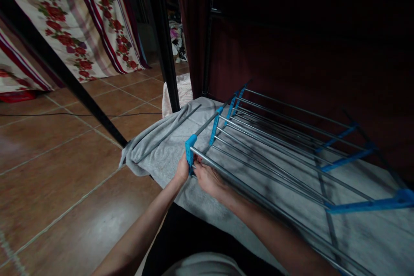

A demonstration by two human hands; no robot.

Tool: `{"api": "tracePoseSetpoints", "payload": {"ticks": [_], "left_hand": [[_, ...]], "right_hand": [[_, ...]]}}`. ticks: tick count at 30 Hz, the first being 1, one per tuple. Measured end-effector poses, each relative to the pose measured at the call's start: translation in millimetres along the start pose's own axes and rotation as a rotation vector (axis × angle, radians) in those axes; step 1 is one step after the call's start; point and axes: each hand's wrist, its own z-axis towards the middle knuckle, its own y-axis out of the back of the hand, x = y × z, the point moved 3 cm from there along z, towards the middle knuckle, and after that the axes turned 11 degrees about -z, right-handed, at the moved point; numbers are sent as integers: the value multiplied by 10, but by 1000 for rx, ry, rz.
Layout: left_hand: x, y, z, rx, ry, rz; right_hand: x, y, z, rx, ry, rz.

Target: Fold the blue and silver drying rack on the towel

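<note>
From my remote seat, I have my left hand (183, 169) closed around the lower part of a blue corner bracket (190, 148), above the grey blanket's (274, 220) near edge. My right hand (207, 177) is narrow, fingers curled in beside the bracket's foot; I cannot tell what they pinch. The metal-tube rack (274, 146) stretches rightward over the blanket toward its right side. A grey tube (170, 133) lies toward the blanket's left edge, near a black post (164, 47).
</note>
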Motion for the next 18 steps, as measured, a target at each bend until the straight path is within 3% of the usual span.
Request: {"api": "tracePoseSetpoints", "payload": {"ticks": [6,18], "left_hand": [[-17,-88,-23,44,77,-68],[-75,-146,-84,78,83,-61]], "right_hand": [[-33,-34,19,44,-17,38],[-39,-75,43,46,-9,45]]}}
